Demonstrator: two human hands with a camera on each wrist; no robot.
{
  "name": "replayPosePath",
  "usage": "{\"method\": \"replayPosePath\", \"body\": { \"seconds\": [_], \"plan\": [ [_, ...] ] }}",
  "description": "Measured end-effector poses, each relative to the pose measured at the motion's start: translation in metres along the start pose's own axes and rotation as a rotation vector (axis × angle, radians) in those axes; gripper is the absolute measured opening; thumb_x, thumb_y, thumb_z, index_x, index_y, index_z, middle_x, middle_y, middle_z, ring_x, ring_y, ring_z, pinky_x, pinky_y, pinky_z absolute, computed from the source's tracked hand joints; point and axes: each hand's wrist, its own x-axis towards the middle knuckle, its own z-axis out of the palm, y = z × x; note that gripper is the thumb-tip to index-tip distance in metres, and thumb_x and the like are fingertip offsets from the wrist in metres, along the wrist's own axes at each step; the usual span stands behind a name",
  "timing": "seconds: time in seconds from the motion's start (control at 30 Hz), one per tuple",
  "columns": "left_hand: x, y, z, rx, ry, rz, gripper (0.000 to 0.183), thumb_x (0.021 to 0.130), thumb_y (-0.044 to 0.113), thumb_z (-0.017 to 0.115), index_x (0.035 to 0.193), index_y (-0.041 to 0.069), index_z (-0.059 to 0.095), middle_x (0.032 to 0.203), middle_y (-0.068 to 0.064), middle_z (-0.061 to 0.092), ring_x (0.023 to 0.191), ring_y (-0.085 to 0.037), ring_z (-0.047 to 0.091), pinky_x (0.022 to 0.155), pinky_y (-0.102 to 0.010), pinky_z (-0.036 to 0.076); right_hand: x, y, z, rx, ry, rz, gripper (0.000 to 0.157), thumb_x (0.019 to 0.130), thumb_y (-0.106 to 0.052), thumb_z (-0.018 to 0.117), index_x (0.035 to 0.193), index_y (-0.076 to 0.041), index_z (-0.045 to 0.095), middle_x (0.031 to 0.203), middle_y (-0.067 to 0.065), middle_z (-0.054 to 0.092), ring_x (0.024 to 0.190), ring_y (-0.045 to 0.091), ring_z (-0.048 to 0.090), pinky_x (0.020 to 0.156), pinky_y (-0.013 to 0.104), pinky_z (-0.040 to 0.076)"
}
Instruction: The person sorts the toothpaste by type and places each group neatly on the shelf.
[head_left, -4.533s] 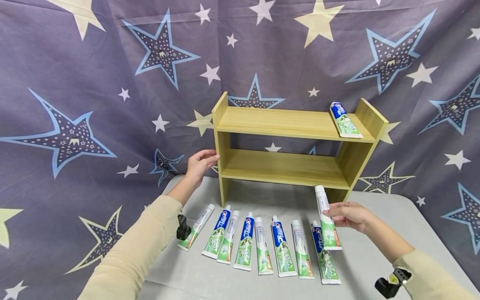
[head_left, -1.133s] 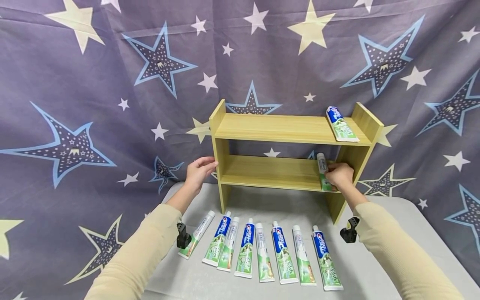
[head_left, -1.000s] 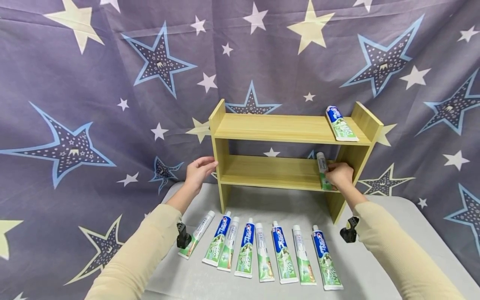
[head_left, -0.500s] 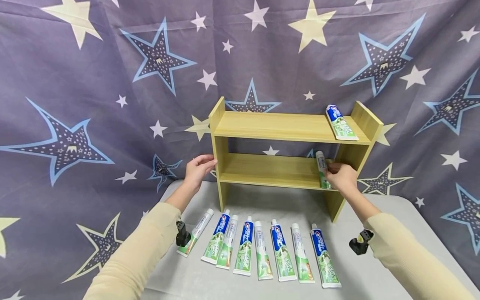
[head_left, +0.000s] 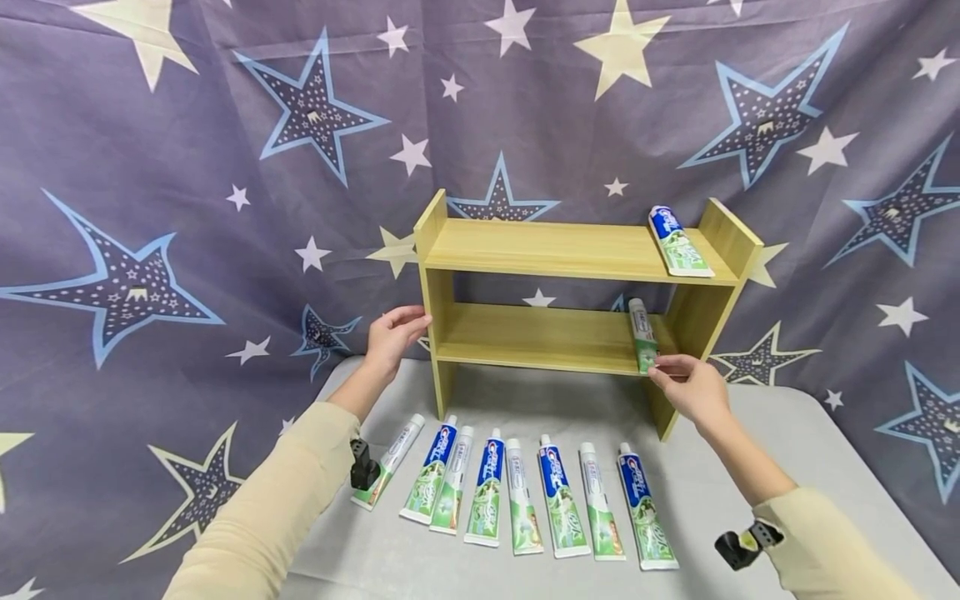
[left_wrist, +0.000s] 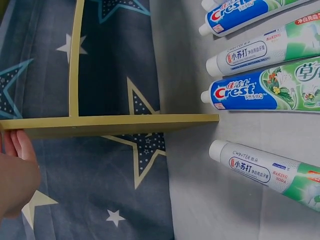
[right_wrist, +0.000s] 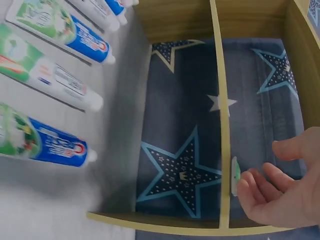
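Note:
A two-tier wooden shelf (head_left: 540,247) stands on the table. My left hand (head_left: 392,340) rests its fingertips against the outer face of the shelf's left side panel (left_wrist: 145,121). On the lower board lies a white-and-green toothpaste tube (head_left: 642,332), near the right panel. My right hand (head_left: 696,392) is at that tube's front end; the right wrist view shows the thumb spread away from the fingers (right_wrist: 254,192), which are close to the tube's end (right_wrist: 235,176). Whether they touch it, I cannot tell. A blue-and-green Crest toothpaste tube (head_left: 678,242) lies on the upper board at right.
Several toothpaste tubes lie in a row on the grey table (head_left: 337,550) before the shelf, blue Crest ones (head_left: 562,496) alternating with white ones (head_left: 602,500). The leftmost white tube (head_left: 393,458) lies slanted by the left wrist camera (head_left: 364,465). A starry cloth (head_left: 187,125) hangs behind.
My right hand carried the white-and-green tube from above the table onto the lower board, then let go and drew back toward me. The left hand stays at the side panel.

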Motion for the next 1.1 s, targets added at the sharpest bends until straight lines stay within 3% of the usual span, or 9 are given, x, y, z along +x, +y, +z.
{"method": "replayPosePath", "body": {
  "seconds": [0.17, 0.4, 0.6, 0.7, 0.8, 0.97, 1.1],
  "plan": [
    [0.0, -0.001, 0.0, 0.006, -0.001, -0.003, 0.025, 0.084, 0.001, 0.07, 0.108, 0.0, 0.063, 0.081, 0.008, 0.068, 0.076, -0.002, 0.068, 0.093, -0.026, 0.056, -0.019, 0.014, 0.01, 0.006, -0.021, -0.014, 0.031, 0.09, -0.021, 0.067, 0.112, 0.001, 0.067, 0.106, 0.021, 0.071, 0.081, 0.008, 0.064, 0.067, 0.017, 0.049],
    [-0.001, 0.0, 0.0, 0.021, -0.001, -0.001, 0.032, 0.086, 0.001, 0.068, 0.116, -0.005, 0.06, 0.077, 0.011, 0.066, 0.074, -0.001, 0.068, 0.079, -0.015, 0.059, -0.04, 0.042, 0.028, 0.015, -0.065, 0.009, 0.031, 0.09, -0.019, 0.066, 0.111, 0.004, 0.066, 0.1, 0.021, 0.072, 0.084, 0.023, 0.069, 0.063, 0.021, 0.052],
    [0.0, 0.001, -0.001, 0.019, -0.003, 0.005, 0.03, 0.086, 0.002, 0.069, 0.114, -0.003, 0.061, 0.077, 0.011, 0.067, 0.074, 0.0, 0.067, 0.097, -0.028, 0.054, -0.055, 0.067, 0.049, 0.015, -0.088, 0.066, 0.03, 0.089, -0.017, 0.066, 0.11, 0.005, 0.066, 0.095, 0.018, 0.073, 0.079, 0.017, 0.067, 0.061, 0.019, 0.052],
    [0.0, 0.001, -0.001, 0.021, -0.003, 0.003, 0.03, 0.086, 0.002, 0.069, 0.114, -0.003, 0.061, 0.077, 0.012, 0.066, 0.075, 0.0, 0.067, 0.104, -0.036, 0.049, -0.062, 0.077, 0.058, 0.005, -0.095, 0.088, 0.032, 0.088, -0.016, 0.067, 0.111, 0.006, 0.065, 0.093, 0.018, 0.073, 0.08, 0.021, 0.068, 0.061, 0.02, 0.052],
    [0.0, 0.0, -0.001, 0.022, 0.0, 0.003, 0.03, 0.086, 0.002, 0.068, 0.115, -0.004, 0.06, 0.077, 0.012, 0.066, 0.075, 0.0, 0.067, 0.104, -0.036, 0.049, -0.067, 0.087, 0.068, 0.0, -0.106, 0.117, 0.031, 0.087, -0.015, 0.066, 0.11, 0.006, 0.065, 0.092, 0.017, 0.073, 0.08, 0.022, 0.068, 0.064, 0.022, 0.052],
    [0.0, 0.0, -0.001, 0.019, 0.0, 0.006, 0.032, 0.086, 0.002, 0.068, 0.116, -0.004, 0.06, 0.077, 0.012, 0.067, 0.075, 0.0, 0.067, 0.093, -0.024, 0.056, -0.072, 0.1, 0.079, 0.017, -0.139, 0.165, 0.029, 0.084, -0.012, 0.065, 0.107, 0.007, 0.065, 0.088, 0.016, 0.072, 0.076, 0.016, 0.065, 0.061, 0.022, 0.052],
    [0.0, -0.001, -0.001, 0.018, -0.002, 0.006, 0.034, 0.086, 0.002, 0.069, 0.118, -0.005, 0.06, 0.077, 0.012, 0.067, 0.076, -0.001, 0.067, 0.099, -0.03, 0.054, -0.075, 0.106, 0.083, 0.026, -0.155, 0.176, 0.032, 0.083, -0.011, 0.067, 0.107, 0.009, 0.064, 0.087, 0.016, 0.071, 0.073, 0.014, 0.063, 0.058, 0.021, 0.051]
  ]
}}
